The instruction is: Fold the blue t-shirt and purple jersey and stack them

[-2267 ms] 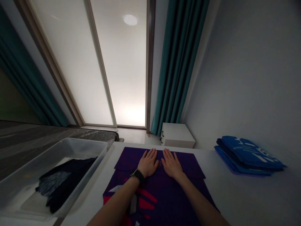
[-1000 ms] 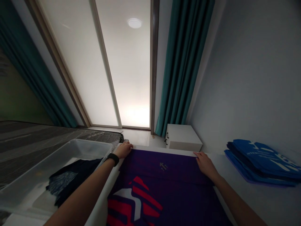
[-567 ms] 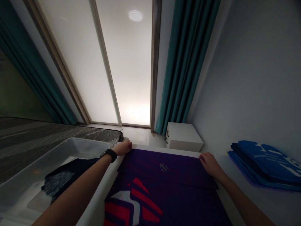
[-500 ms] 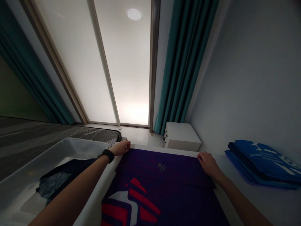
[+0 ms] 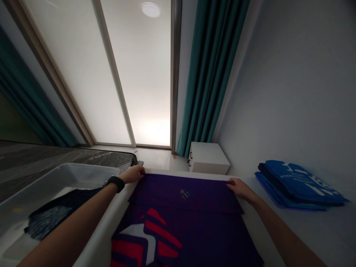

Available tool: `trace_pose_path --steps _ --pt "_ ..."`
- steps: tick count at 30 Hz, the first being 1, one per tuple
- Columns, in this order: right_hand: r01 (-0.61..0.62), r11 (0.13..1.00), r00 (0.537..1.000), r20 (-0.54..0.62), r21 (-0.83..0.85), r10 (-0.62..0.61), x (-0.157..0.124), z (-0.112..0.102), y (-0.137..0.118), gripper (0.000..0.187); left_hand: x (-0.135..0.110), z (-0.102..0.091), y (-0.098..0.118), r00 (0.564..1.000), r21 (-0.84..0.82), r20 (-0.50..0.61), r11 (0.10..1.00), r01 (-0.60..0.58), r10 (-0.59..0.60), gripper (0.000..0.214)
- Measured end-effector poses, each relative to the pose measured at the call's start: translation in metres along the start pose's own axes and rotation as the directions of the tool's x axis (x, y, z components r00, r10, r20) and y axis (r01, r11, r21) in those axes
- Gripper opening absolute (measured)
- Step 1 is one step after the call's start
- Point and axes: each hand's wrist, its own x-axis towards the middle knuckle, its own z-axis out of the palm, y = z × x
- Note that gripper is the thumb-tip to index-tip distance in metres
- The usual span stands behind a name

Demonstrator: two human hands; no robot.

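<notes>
A dark purple shirt (image 5: 211, 233) with a red and white print lies spread on the white table (image 5: 97, 237), its far part folded over into a band with small grey arrows. My left hand (image 5: 134, 174), a black watch on its wrist, pinches the far left corner of that fold. At the far right corner, my right hand (image 5: 239, 188) grips the fabric between thumb and fingers. The near end of the shirt runs out of view at the bottom.
Left of the table is a translucent plastic bin (image 5: 91, 168) with dark clothing (image 5: 50, 218) inside. A stack of folded blue garments (image 5: 300, 185) lies at the right by the wall. Beyond the table stand a small white cabinet (image 5: 208, 157), a teal curtain (image 5: 214, 74) and frosted sliding doors (image 5: 147, 81).
My right hand has closed on the fold's far right corner, its fingers now pinching the edge. The left hand keeps its corner. The whole view has shifted slightly.
</notes>
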Motion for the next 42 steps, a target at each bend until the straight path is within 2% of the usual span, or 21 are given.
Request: trace_pose_path --steps 3,5,8,11,20,26,31,35,39,42 --pt "-0.078 0.995 0.996 -0.032 0.055 0.080 -0.003 -0.005 -0.006 0.009 -0.006 -0.003 0.004 0.997 -0.059 -0.033 0.996 0.067 -0.069 0.007" --pt "-0.138 0.983 0.989 -0.032 0.118 0.143 -0.009 -0.007 -0.014 0.015 -0.012 -0.003 0.009 0.991 -0.133 -0.022 0.983 0.130 -0.134 0.012" --pt "-0.222 0.944 0.973 0.000 0.245 0.229 -0.021 -0.008 -0.029 0.026 -0.023 -0.001 0.019 0.975 -0.278 0.014 0.936 0.217 -0.222 0.021" --pt "-0.248 0.893 0.966 0.029 0.375 0.256 -0.037 -0.009 -0.044 0.029 -0.036 0.003 0.030 0.963 -0.418 -0.010 0.876 0.240 -0.269 0.021" --pt "-0.138 0.803 0.981 -0.030 0.579 0.191 -0.096 -0.013 -0.065 0.016 -0.089 0.006 0.044 0.933 -0.673 -0.219 0.736 0.069 -0.287 0.018" --pt "-0.062 0.725 0.980 -0.096 0.686 0.174 -0.133 -0.009 -0.071 0.010 -0.120 0.011 0.049 0.918 -0.741 -0.299 0.669 -0.051 -0.260 0.026" --pt "0.071 0.688 0.982 -0.171 0.723 0.079 -0.155 0.003 -0.063 0.012 -0.146 0.019 0.054 0.910 -0.757 -0.323 0.648 -0.083 -0.261 0.030" --pt "0.102 0.742 0.975 -0.215 0.662 0.057 -0.172 0.011 -0.055 0.020 -0.171 0.027 0.055 0.907 -0.726 -0.365 0.675 -0.134 -0.212 0.029" --pt "0.099 0.867 0.959 -0.280 0.489 0.048 -0.192 0.017 -0.047 0.024 -0.196 0.040 0.046 0.882 -0.534 -0.443 0.838 -0.114 -0.162 0.027" --pt "0.111 0.925 0.954 -0.300 0.364 0.004 -0.202 0.022 -0.038 0.023 -0.208 0.050 0.037 0.895 -0.446 -0.441 0.882 -0.150 -0.071 0.029"
